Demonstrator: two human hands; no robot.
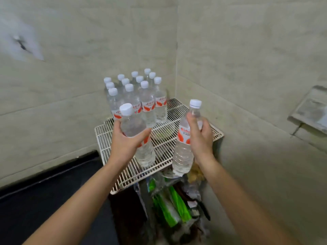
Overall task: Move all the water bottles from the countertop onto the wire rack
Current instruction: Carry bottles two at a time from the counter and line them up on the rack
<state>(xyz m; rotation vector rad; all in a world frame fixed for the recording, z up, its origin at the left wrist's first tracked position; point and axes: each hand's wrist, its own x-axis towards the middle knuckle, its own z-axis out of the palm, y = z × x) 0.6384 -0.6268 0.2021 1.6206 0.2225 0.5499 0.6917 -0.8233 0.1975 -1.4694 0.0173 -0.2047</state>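
A white wire rack [177, 110] fills the corner between two tiled walls. Several clear water bottles [146, 103] with white caps and orange-and-white labels stand in rows at its back left. My left hand [123, 140] grips another such bottle [141, 149] around its upper body, held upright just above the rack's front left part. My right hand [200, 137] grips a second bottle [184, 147] near its shoulder, upright over the rack's front right edge. Both bottles hang clear of the rack.
A dark countertop [44, 200] runs along the lower left, ending against the rack. Below the rack's front edge lie packets in green wrappers [169, 207] and other clutter. A grey ledge [311, 110] juts from the right wall.
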